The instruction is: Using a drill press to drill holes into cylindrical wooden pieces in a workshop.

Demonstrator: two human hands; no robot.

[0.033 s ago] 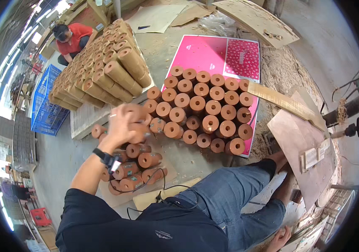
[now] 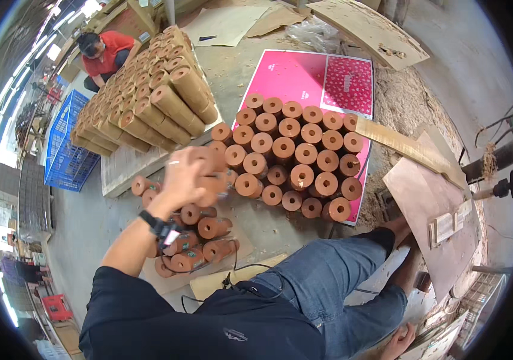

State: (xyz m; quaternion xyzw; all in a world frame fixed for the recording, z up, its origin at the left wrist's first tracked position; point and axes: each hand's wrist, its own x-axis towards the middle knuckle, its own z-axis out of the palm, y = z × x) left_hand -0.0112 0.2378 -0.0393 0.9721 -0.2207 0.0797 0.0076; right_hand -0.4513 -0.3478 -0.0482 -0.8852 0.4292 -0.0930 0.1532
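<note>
Brown cylinders [image 2: 276,146] stand upright on pink board [image 2: 286,75], drilled ends up.

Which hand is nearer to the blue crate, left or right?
Left. The left hand, holding blurred brown cylinders, is to the right of the blue crate; the right hand is much farther away, at the lower right.

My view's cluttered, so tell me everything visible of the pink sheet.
The pink sheet looks like printed cardboard, with pale marks and a white-bordered patterned panel at its upper right. It lies flat on the floor, partly shadowed. Brown cylinders stand in rows on it, hiding most of its lower part. A wooden strip crosses its right edge; whether they touch is unclear.
</note>
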